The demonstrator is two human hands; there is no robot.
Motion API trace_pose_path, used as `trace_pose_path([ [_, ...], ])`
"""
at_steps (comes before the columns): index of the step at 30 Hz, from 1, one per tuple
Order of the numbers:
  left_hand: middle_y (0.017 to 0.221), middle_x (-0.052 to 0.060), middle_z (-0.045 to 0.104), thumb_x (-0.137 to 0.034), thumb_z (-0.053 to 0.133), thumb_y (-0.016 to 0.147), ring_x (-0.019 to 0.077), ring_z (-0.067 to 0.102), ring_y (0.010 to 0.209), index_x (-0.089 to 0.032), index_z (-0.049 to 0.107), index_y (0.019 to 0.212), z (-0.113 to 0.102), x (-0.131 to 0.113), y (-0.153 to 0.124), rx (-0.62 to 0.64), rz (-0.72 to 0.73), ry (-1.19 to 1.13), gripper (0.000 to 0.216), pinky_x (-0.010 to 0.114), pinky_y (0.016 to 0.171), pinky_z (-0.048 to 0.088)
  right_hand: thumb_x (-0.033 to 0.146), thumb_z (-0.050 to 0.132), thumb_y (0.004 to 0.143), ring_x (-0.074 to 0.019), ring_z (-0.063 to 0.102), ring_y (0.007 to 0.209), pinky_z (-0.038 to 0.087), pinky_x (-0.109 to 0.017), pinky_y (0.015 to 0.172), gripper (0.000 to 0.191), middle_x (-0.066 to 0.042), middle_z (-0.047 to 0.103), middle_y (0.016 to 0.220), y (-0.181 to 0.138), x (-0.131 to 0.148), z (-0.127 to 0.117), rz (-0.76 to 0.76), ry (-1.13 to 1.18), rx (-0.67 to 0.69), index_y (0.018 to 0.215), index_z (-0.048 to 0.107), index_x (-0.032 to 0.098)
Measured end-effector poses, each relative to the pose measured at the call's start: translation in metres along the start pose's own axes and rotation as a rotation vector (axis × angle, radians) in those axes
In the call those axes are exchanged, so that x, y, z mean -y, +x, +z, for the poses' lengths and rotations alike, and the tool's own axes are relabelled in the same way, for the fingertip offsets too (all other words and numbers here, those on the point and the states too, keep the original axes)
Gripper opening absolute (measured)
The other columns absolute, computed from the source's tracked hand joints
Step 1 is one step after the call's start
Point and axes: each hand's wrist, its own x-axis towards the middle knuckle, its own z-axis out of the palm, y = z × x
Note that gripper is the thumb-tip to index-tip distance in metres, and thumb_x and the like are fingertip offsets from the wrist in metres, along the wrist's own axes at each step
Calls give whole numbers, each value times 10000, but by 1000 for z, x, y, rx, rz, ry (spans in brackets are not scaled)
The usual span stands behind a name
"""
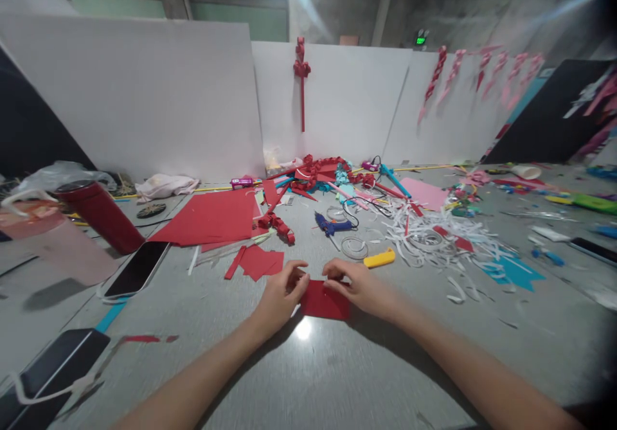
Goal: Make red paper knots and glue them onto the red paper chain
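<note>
A small red paper piece (324, 303) lies on the grey table in front of me. My left hand (282, 295) pinches its left edge with curled fingers. My right hand (357, 285) presses and pinches its upper right edge. Both hands are closed on the paper, which stays flat on the surface. Just beyond the hands lie red paper scraps (258, 263) and a yellow utility knife (379, 259).
A large red sheet (212, 218), a blue glue gun (332, 225), tape rolls (354, 247) and white paper shreds (434, 234) clutter the middle. A red tumbler (103, 215) and phones (137, 269) (53, 362) sit at the left. White boards wall the back.
</note>
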Motion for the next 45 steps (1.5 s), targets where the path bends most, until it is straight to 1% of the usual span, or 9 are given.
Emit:
trace_pose_path([
  [4, 875, 46, 753, -416, 617, 961, 185, 684, 768, -194, 696, 1076, 5, -3, 1, 16, -84, -165, 263, 266, 684, 508, 347, 618, 997, -180, 651, 805, 490, -287, 754, 137, -26, 713, 893, 1, 1, 6, -61, 54, -177, 986, 651, 215],
  [8, 813, 34, 753, -385, 613, 956, 181, 664, 730, -189, 744, 887, 5, -3, 1, 2, -75, -148, 246, 263, 665, 488, 345, 610, 1006, -188, 655, 822, 499, -301, 769, 145, -37, 713, 907, 3, -1, 5, -76, 18, -198, 978, 663, 214],
  [14, 815, 26, 749, -428, 645, 931, 190, 670, 741, -196, 737, 887, 1, 4, 5, -263, -138, -143, 253, 267, 685, 494, 253, 591, 1001, -220, 680, 963, 504, -337, 855, 119, -79, 738, 1066, 5, -16, -3, -80, -146, -99, 1080, 672, 217],
  [19, 712, -13, 642, -472, 697, 894, 146, 593, 656, -182, 639, 828, -7, 14, 13, -454, -186, -227, 303, 225, 621, 440, 254, 533, 1029, -210, 689, 887, 500, -321, 794, 173, -67, 752, 1008, 5, -24, -16, -19, -259, -36, 1089, 694, 231],
  [25, 671, -43, 549, -493, 688, 897, 119, 501, 612, -194, 557, 779, -7, 18, 14, -405, -189, -251, 347, 210, 590, 371, 259, 615, 956, -270, 643, 1016, 469, -377, 878, 113, -103, 724, 1017, 11, -59, -40, 59, -441, -225, 977, 703, 193],
  [31, 664, -40, 562, -529, 686, 875, 129, 509, 608, -196, 567, 788, -6, 13, 13, -388, -205, -228, 364, 219, 594, 367, 194, 692, 816, -183, 623, 695, 405, -274, 638, 96, -23, 701, 808, 7, -86, -62, 216, -365, -35, 903, 732, 195],
  [35, 668, -33, 582, -529, 690, 869, 139, 542, 620, -187, 591, 799, -6, 14, 14, -387, -205, -222, 363, 225, 599, 377, 212, 730, 810, -219, 642, 787, 450, -323, 759, 49, -58, 690, 845, 5, -80, -66, 201, -478, 3, 766, 718, 196],
  [41, 606, -84, 547, -408, 638, 941, 138, 527, 538, -218, 512, 1389, -7, 17, 13, -406, -195, -272, 502, 216, 553, 367, 235, 508, 1030, -246, 612, 1076, 499, -424, 972, 106, -113, 648, 1112, 8, -43, -48, -183, -352, -194, 1020, 612, 218],
  [45, 850, 23, 700, -364, 608, 944, 175, 648, 764, -205, 691, 1061, -6, 17, 14, -372, -158, -203, 214, 251, 679, 460, 171, 466, 1052, -263, 576, 1188, 510, -482, 1019, 145, -130, 653, 1209, 6, -15, -25, -364, -346, -230, 1089, 594, 227],
])
